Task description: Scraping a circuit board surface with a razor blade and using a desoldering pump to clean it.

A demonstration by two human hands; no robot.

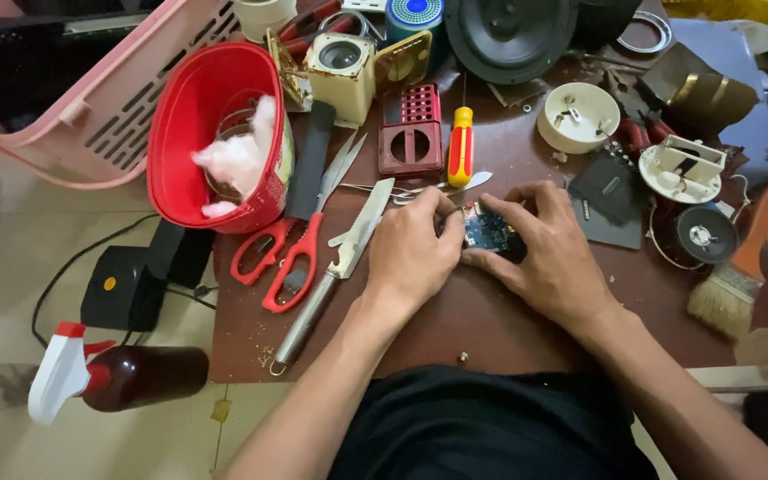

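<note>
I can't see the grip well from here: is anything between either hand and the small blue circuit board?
Nothing visible. The left hand and right hand both already touch the small blue circuit board on the brown table. The silver tweezers lie just beyond it, not in the way.

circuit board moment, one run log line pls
hands: left hand and right hand both on blue circuit board | place: brown table | near: serrated knife, red scissors to the left
</note>
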